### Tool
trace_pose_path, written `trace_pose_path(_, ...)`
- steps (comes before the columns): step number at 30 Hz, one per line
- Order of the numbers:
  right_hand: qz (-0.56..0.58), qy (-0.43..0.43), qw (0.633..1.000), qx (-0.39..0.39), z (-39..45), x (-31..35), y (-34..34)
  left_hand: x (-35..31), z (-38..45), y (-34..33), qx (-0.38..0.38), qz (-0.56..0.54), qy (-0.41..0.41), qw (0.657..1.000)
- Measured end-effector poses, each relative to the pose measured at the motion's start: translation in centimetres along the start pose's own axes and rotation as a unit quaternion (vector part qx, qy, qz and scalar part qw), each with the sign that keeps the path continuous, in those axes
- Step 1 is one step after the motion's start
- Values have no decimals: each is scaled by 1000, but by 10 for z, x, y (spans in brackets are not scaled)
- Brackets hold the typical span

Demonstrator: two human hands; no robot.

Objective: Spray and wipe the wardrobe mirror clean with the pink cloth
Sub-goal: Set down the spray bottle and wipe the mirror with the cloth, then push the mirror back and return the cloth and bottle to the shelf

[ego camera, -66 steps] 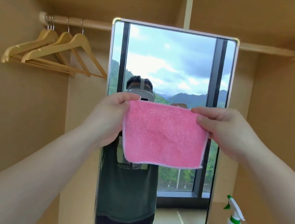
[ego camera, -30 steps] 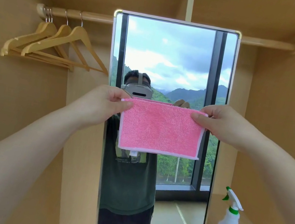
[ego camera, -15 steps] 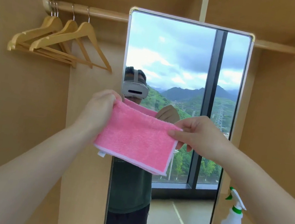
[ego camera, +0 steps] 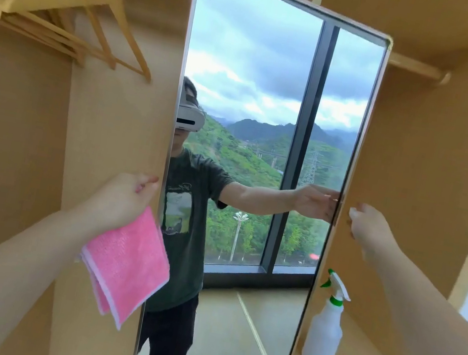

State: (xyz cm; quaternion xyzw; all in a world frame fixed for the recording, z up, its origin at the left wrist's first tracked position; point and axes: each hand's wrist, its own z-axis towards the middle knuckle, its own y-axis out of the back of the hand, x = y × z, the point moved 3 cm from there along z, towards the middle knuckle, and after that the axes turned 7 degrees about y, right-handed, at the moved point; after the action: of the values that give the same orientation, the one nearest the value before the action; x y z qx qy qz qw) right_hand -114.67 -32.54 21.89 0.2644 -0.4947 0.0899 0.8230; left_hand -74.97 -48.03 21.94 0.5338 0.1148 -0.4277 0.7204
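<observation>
Wardrobe mirror (ego camera: 273, 90); left hand (ego camera: 122, 198) gripping pink cloth (ego camera: 126, 268), right hand (ego camera: 370, 223) empty, fingers loose

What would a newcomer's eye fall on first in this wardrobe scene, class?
The tall mirror at centre, reflecting sky and green hills. Next, the pink cloth hanging from the left hand by its left edge. Then the white spray bottle on the shelf at lower right.

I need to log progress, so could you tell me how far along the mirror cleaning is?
Early. Done: the pink cloth is folded and gripped in the left hand. In hand: the right hand is out by the mirror edge. Left: the spray bottle stands untouched on the shelf; spraying and wiping remain.
</observation>
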Motion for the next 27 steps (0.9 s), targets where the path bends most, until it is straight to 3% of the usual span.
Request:
trace_pose_path(6, 46, 9, 996, 72, 10, -11, -17, 5, 3, -7, 9, -13, -9, 1000)
trace_pose_path(10, 70, 51, 990, 109, 1, -13, -11, 2, -3, -8, 9, 26, -30, 999)
trace_pose_path(15, 93, 108, 980, 139, -13, -18, -2, 15, 2, -5, 14, 56, 2, 998)
trace_pose_path(22, 122, 131, 979, 98, -43, -28, -4, 72, 3, -7, 48, 100, 49, 993)
trace_pose_path(27, 149, 125, 979, 58, -73, -13, 4, 105, 17, -22, 62, 70, 33, 995)
